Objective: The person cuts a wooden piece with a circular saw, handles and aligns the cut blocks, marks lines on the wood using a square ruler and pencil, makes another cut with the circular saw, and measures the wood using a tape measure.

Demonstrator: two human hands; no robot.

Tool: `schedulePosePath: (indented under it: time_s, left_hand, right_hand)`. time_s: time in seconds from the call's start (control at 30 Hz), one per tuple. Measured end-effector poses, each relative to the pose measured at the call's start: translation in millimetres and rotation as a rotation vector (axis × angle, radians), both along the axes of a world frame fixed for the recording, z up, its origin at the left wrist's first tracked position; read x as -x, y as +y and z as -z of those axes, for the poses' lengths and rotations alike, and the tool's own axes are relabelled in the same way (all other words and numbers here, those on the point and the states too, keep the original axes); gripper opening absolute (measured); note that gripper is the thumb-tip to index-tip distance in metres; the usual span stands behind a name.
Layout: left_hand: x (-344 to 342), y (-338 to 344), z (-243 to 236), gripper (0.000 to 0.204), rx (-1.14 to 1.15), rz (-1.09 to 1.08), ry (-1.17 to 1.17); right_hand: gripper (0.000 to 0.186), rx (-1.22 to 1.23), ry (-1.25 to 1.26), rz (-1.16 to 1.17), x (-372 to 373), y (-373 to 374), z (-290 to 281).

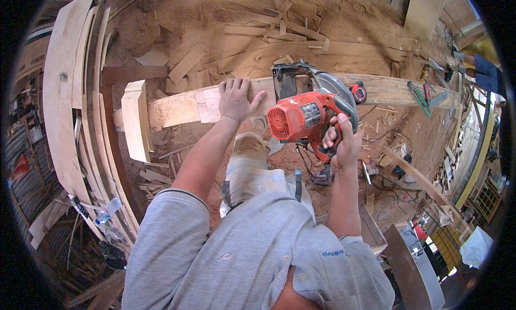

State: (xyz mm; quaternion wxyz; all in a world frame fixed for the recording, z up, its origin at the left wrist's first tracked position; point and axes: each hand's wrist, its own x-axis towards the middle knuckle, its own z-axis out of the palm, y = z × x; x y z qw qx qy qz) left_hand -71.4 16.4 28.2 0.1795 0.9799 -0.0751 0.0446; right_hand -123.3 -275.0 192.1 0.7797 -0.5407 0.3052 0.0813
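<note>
My right hand (343, 141) has its fingers clamped round the red saw (303, 119), just right of my left hand (236, 98), whose fingers rest, thumb spread, on the pale board (208, 105). Should that board slip, I judge the saw could kick their way.

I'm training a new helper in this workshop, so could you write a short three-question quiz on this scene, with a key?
1. True or false: the left hand is gripping the circular saw.
2. Multiple choice: the saw's motor housing is A) green; B) red; C) yellow.
3. Short answer: what lies on the plank just to the right of the saw?

Key:
1. False; the right hand grips it.
2. B.
3. A red and black tape measure.
</note>
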Motion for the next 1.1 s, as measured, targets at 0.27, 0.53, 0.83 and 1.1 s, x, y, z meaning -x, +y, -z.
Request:
schedulePosePath:
  time_s: [0.27,0.53,0.83,1.1]
  left_hand:
    - [3.5,0.9,-3.2,0.070,-0.007,-0.007,0.074]
    - [6.2,2.1,-5.4,0.070,-0.002,0.000,0.071]
    - [9.6,2.6,-6.9,0.071,0.014,-0.008,0.072]
    - [11.4,1.5,-10.7,0.070,0.012,-0.001,0.084]
  right_hand:
    - [0.027,-0.004,-0.010,-0.016,0.5,-0.9,-1.0]
    - [0.028,0.029,-0.007,-0.022,-0.4,-0.3,-3.8]
    - [0.029,0.008,-0.024,-0.038,-0.1,-0.8,-2.9]
    - [0.029,0.011,-0.001,-0.030,-1.4,0.2,-5.8]
